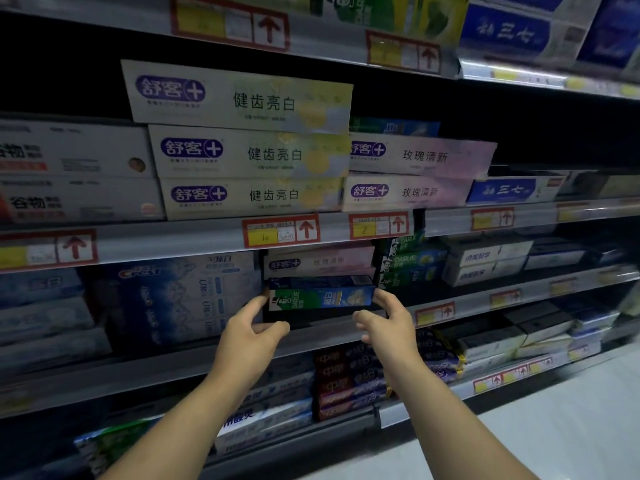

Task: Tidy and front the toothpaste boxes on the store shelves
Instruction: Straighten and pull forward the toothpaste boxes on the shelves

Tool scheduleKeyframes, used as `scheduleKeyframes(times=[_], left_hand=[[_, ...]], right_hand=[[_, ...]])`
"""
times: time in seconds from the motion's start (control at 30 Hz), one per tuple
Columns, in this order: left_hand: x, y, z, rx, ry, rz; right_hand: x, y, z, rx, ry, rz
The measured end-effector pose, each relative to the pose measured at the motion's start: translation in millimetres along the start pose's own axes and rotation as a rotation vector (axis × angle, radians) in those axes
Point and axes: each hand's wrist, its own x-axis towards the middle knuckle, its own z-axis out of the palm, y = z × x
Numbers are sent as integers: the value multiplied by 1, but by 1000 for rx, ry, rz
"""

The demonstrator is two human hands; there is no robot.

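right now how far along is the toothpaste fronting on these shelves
Done: the lower two yellow 舒客 boxes sit squared at the shelf lip. In hand: a green Darlie box at the shelf below, its ends touched by the left hand and right hand. Left: the top yellow 舒客 box juts left and the upper pink 舒客 box overhangs right.

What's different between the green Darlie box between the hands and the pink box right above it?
The green Darlie box is green, blue and yellow; the pink box is pale pink and white. The Darlie box has the left hand and right hand at its ends; the pink box lies untouched. Both are long cartons lying sideways, long face forward.
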Motion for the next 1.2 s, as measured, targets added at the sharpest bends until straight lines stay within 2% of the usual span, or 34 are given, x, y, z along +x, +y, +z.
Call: scheduleKeyframes(times=[0.53, 0.9, 1.2], left_hand=[[13, -4, 9, 35, 10, -26], [5, -7, 3, 9, 40, 30], [-29, 8, -47, 33, 103, 136]], right_hand=[[12, 8, 3, -62, -18, 20], [-3, -4, -1, -17, 36, 9], [-52, -44, 7, -45, 50, -125]])
